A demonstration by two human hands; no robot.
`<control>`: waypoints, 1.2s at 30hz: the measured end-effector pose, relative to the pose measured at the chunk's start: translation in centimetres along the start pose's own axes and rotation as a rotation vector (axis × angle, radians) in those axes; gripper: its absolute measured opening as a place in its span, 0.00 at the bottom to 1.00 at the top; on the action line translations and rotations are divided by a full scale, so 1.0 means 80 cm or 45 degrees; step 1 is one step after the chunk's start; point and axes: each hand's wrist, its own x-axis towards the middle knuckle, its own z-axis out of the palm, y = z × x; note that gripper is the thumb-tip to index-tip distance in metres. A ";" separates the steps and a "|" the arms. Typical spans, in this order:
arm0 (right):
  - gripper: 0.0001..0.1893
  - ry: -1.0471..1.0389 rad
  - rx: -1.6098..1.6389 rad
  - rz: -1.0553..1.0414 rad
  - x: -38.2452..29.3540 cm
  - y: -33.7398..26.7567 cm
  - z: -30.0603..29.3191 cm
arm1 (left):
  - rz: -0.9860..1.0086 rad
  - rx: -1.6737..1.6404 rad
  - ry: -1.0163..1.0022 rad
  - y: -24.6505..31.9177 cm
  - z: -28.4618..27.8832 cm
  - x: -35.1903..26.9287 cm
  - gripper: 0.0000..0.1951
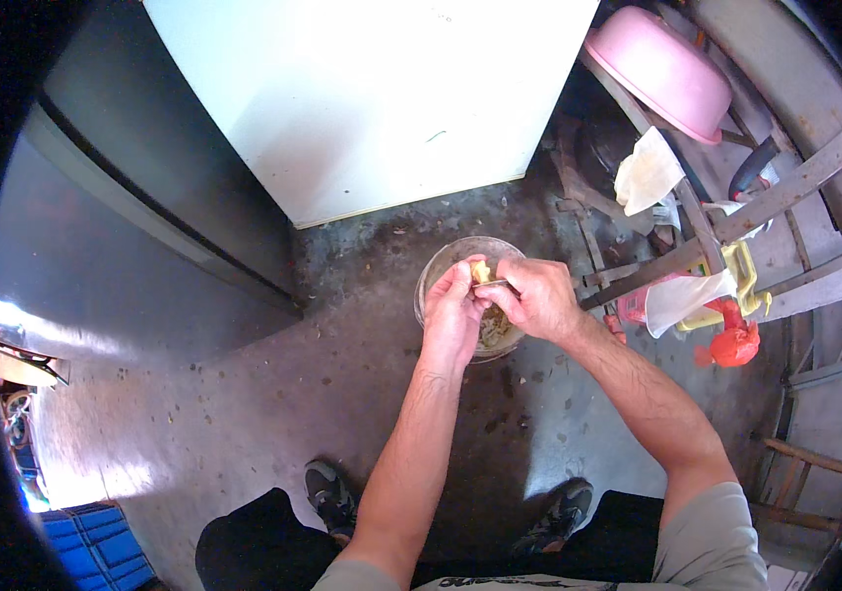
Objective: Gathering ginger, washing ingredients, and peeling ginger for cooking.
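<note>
My left hand (453,303) holds a small pale yellow piece of food (480,272) between thumb and fingers; its exact kind cannot be told. My right hand (538,297) grips a small thin blade-like tool (491,283), mostly hidden by the fingers, with its edge against or close beside the yellow piece. Both hands are close together above a round whitish bucket (425,277) on the floor. Pale and brownish scraps (495,327) lie inside it, partly covered by the hands.
Beyond the bucket stands a large white box-like appliance (391,103), with a dark refrigerator (162,214) at left. A metal rack (694,258) at right bears a pink basin (661,74) and a red plastic bag (735,343). A blue crate-like object (100,547) lies lower left.
</note>
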 end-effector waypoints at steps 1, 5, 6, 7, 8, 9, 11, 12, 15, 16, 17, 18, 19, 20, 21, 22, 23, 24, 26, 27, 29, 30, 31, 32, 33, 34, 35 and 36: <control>0.15 -0.039 0.018 0.049 -0.001 -0.001 -0.001 | 0.006 -0.016 0.019 0.000 0.001 0.000 0.14; 0.17 0.005 0.137 0.222 0.001 -0.006 -0.002 | 0.007 -0.034 -0.005 0.005 0.001 0.000 0.15; 0.17 0.005 0.138 0.222 0.002 -0.006 -0.003 | 0.004 -0.039 0.001 0.005 0.002 0.000 0.15; 0.17 -0.009 0.138 0.192 0.004 -0.006 -0.003 | -0.004 -0.051 -0.009 0.005 0.003 0.000 0.15; 0.17 -0.029 0.129 0.183 0.004 -0.006 -0.003 | -0.002 -0.043 0.006 0.004 0.003 0.000 0.15; 0.17 -0.022 0.139 0.164 0.005 -0.006 -0.002 | -0.003 -0.056 -0.014 0.003 0.004 -0.001 0.15; 0.15 0.002 0.058 0.113 0.005 -0.004 -0.001 | -0.003 -0.069 -0.034 0.000 0.005 -0.001 0.15; 0.15 0.006 0.064 0.096 0.005 -0.004 0.000 | -0.011 -0.102 -0.037 -0.002 0.005 -0.001 0.15; 0.14 0.009 0.006 0.074 0.003 -0.001 0.000 | -0.017 -0.144 -0.046 -0.004 0.005 -0.001 0.15; 0.14 0.014 0.005 0.062 0.003 -0.001 0.000 | -0.020 -0.161 -0.061 -0.004 0.005 -0.001 0.15; 0.14 0.021 0.003 0.059 0.003 0.000 0.000 | -0.015 -0.154 -0.051 -0.004 0.005 -0.001 0.15; 0.14 0.019 0.004 0.049 0.003 0.000 0.000 | -0.002 -0.154 -0.036 -0.004 0.005 -0.001 0.15; 0.14 0.026 -0.008 0.031 0.003 0.000 0.001 | -0.011 -0.156 -0.011 -0.004 0.006 -0.001 0.15; 0.14 0.031 -0.022 0.026 0.004 0.000 0.001 | 0.009 -0.154 -0.022 -0.003 0.006 -0.001 0.15; 0.14 0.035 -0.021 0.013 0.004 0.000 0.001 | 0.014 -0.137 -0.009 -0.003 0.007 -0.001 0.15; 0.14 0.054 -0.003 0.020 0.004 0.000 0.002 | 0.007 -0.125 0.001 -0.002 0.007 -0.002 0.15; 0.14 0.078 0.011 0.041 0.005 0.000 0.002 | 0.019 -0.121 0.003 -0.002 0.008 -0.002 0.15; 0.14 0.073 0.014 0.026 0.006 -0.001 0.003 | 0.022 -0.105 0.001 -0.001 0.008 -0.002 0.15; 0.17 0.158 0.047 0.047 0.007 -0.002 0.003 | 0.024 -0.090 -0.001 -0.001 0.009 -0.002 0.14; 0.17 0.158 0.047 0.046 0.007 -0.002 0.002 | 0.029 -0.079 0.004 -0.001 0.009 -0.001 0.14; 0.17 -0.036 -0.042 0.117 0.006 -0.002 -0.002 | 0.035 -0.068 0.010 0.000 0.008 -0.001 0.14; 0.17 -0.033 -0.034 0.101 0.005 -0.002 -0.003 | 0.053 -0.032 0.025 0.000 0.007 -0.001 0.13; 0.17 -0.072 -0.034 0.098 0.005 -0.002 -0.005 | 0.062 -0.002 0.023 0.000 0.006 0.000 0.13; 0.17 -0.110 -0.034 0.096 0.005 -0.002 -0.006 | 0.071 0.003 0.040 0.001 0.005 0.001 0.13; 0.17 -0.111 -0.034 0.095 0.005 -0.002 -0.006 | 0.102 0.119 0.014 0.005 0.003 0.003 0.13; 0.16 -0.067 0.007 0.096 0.006 -0.002 -0.005 | 0.107 0.243 0.012 0.007 0.001 0.004 0.12; 0.16 -0.025 0.039 0.106 0.006 -0.002 -0.005 | 0.135 0.234 -0.010 0.009 0.000 0.005 0.12; 0.16 -0.024 0.048 0.096 0.007 -0.001 -0.004 | 0.151 0.310 -0.006 0.010 -0.001 0.005 0.12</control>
